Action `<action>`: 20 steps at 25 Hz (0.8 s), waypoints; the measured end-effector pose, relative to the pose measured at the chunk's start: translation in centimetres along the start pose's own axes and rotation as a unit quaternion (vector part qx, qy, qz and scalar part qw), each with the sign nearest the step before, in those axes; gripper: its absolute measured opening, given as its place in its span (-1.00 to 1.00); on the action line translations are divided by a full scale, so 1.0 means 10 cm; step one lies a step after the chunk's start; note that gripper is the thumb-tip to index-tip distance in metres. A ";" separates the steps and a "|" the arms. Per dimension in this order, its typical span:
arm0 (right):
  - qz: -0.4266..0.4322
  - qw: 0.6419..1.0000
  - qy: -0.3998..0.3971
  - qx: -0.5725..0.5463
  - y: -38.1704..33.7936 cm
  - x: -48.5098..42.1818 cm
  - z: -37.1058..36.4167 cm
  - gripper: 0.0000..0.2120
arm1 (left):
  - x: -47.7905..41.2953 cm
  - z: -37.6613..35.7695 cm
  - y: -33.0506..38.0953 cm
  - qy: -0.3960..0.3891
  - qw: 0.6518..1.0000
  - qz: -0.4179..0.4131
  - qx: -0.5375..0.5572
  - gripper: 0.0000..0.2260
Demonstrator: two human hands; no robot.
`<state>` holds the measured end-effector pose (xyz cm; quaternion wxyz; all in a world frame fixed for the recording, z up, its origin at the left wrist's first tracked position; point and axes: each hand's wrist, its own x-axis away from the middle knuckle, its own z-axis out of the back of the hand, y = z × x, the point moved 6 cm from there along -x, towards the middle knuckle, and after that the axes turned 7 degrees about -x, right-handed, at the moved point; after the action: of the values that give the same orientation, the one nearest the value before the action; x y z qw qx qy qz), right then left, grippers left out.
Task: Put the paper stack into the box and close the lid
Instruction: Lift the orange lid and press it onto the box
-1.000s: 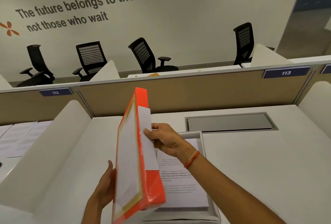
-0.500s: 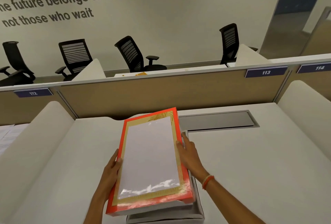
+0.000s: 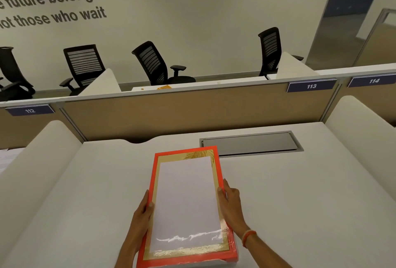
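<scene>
- Box (image 3: 188,264) sits on the white desk (image 3: 300,192) at the near edge, between both forearms; only a pale sliver of its base shows under the lid. Judged rigid cardboard, light, easy to slide on the smooth top.
- Lid (image 3: 186,205), orange with a gold border and a glossy white panel, lies flat over the base. The film reflects light, so the top face is probably slick; press on the side walls, not the panel.
- Paper stack is not visible; presumably inside, beneath the lid.
- Right hand (image 3: 232,207) grasps the lid's right edge, thumb on top.
- Left hand (image 3: 140,218) grasps the left edge likewise, thumb over the rim.
</scene>
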<state>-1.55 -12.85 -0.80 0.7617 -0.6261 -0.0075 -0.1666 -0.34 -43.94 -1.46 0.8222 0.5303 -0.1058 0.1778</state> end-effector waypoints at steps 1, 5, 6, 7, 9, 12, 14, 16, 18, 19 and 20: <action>-0.005 1.000 0.005 -0.001 0.04 0.01 0.01 -0.58 | 0.00 -0.02 -0.01 -0.002 1.000 -0.001 0.003 -0.53; -0.006 1.000 0.000 -0.007 0.09 0.02 0.02 -0.55 | -0.04 -0.05 0.02 0.000 1.000 -0.003 0.006 -0.53; -0.006 1.000 0.000 -0.006 0.10 0.01 0.02 -0.54 | -0.06 -0.05 0.03 -0.002 1.000 -0.004 0.004 -0.54; -0.009 1.000 0.001 -0.005 0.11 0.01 0.02 -0.53 | -0.08 -0.05 0.04 -0.003 1.000 -0.007 -0.001 -0.54; -0.018 1.000 0.005 -0.007 0.14 0.01 0.01 -0.55 | -0.11 -0.04 0.06 -0.003 1.000 -0.014 -0.012 -0.55; -0.020 1.000 0.003 -0.006 0.15 -0.01 -0.01 -0.57 | -0.14 -0.04 0.08 0.000 1.000 -0.020 -0.020 -0.55; -0.014 1.000 -0.002 0.004 0.14 -0.02 -0.01 -0.59 | -0.15 -0.05 0.09 0.004 0.999 -0.023 -0.027 -0.55; -0.011 1.000 -0.007 0.018 0.15 -0.03 -0.02 -0.59 | -0.15 -0.06 0.10 0.009 0.999 -0.029 -0.033 -0.55; -0.015 0.999 -0.014 0.029 0.17 -0.04 -0.03 -0.58 | -0.14 -0.07 0.10 0.013 0.999 -0.033 -0.037 -0.55; -0.018 0.999 -0.018 0.035 0.19 -0.05 -0.03 -0.56 | -0.13 -0.07 0.10 0.015 0.999 -0.033 -0.040 -0.55; -0.019 0.999 -0.023 0.041 0.21 -0.05 -0.04 -0.55 | -0.12 -0.07 0.08 0.016 0.998 -0.033 -0.043 -0.54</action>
<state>-1.56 -12.80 -2.97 0.7833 -0.5975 -0.0436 -0.1657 -1.75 -43.19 -1.48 0.8512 0.4949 -0.0826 0.1541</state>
